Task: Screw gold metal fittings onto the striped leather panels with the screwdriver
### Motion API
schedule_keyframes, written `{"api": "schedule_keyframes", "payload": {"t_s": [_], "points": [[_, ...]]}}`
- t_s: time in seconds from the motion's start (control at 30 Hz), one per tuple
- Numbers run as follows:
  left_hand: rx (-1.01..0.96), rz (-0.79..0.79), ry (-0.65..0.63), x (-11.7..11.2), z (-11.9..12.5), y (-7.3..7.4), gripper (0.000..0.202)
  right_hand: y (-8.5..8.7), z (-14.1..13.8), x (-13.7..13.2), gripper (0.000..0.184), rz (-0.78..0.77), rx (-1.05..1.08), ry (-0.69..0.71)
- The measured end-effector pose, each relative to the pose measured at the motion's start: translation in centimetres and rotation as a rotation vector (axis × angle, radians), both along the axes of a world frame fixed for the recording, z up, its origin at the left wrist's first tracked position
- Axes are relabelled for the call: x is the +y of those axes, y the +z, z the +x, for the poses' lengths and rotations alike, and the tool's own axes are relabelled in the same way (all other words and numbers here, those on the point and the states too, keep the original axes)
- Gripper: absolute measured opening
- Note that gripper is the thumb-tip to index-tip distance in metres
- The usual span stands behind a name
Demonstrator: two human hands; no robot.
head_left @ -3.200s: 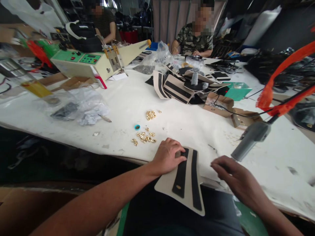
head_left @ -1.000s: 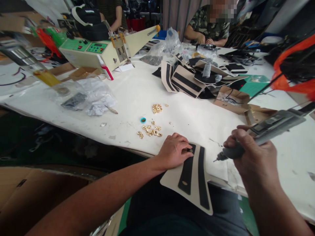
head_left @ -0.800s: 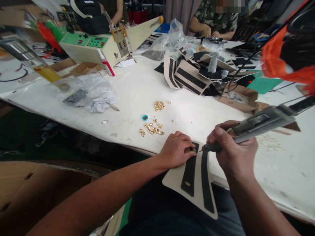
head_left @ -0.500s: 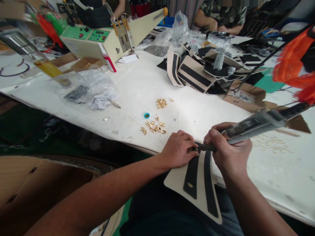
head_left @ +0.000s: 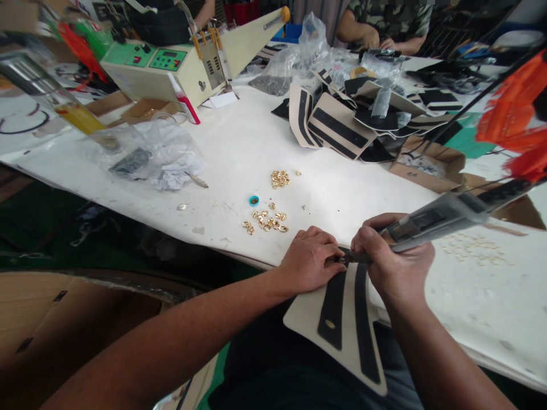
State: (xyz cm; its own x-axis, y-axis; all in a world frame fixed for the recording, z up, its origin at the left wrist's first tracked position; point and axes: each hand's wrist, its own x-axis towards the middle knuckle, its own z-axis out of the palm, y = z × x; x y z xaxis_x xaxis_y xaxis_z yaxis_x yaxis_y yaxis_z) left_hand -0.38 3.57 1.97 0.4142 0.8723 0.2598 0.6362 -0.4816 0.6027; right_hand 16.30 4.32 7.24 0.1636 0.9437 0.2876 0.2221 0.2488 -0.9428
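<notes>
In my right hand (head_left: 399,262) is a grey electric screwdriver (head_left: 436,222), its tip pointing left to the top end of a beige panel with black strips (head_left: 350,307). My left hand (head_left: 311,259) is closed at that same end, fingertips bent against the black strip beside the screwdriver tip. A small metal piece seems to sit between those fingertips, mostly hidden. The panel lies partly over my lap, against the table edge. One small gold fitting (head_left: 330,324) shows on its lower black strip. Gold metal fittings (head_left: 269,220) lie beyond my left hand, near a small blue cap (head_left: 254,200).
More striped panels (head_left: 339,126) are heaped at the back. A cream machine (head_left: 158,74) and a plastic bag (head_left: 154,154) stand left. Thin gold pieces (head_left: 476,249) and a cardboard box (head_left: 427,165) are right. A co-worker's hands (head_left: 376,42) show across the table (head_left: 239,142).
The screwdriver and my right hand have shifted slightly left, its tip closer to my left fingertips. My left hand stays in place. The view has moved a little.
</notes>
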Motion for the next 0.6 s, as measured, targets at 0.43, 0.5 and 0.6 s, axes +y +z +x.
{"api": "schedule_keyframes", "payload": {"t_s": [0.43,0.5,0.6], "points": [[0.031,0.050,0.000,0.07,0.10,-0.24,0.021,0.47,0.44,0.58,0.015,0.109,-0.068,0.261],[0.023,0.052,0.004,0.08,0.17,-0.28,0.022,0.40,0.53,0.72,0.015,0.111,-0.061,0.289],[0.023,0.046,0.013,0.07,0.26,-0.29,0.023,0.14,0.60,0.92,0.015,0.108,-0.012,0.305]]}}
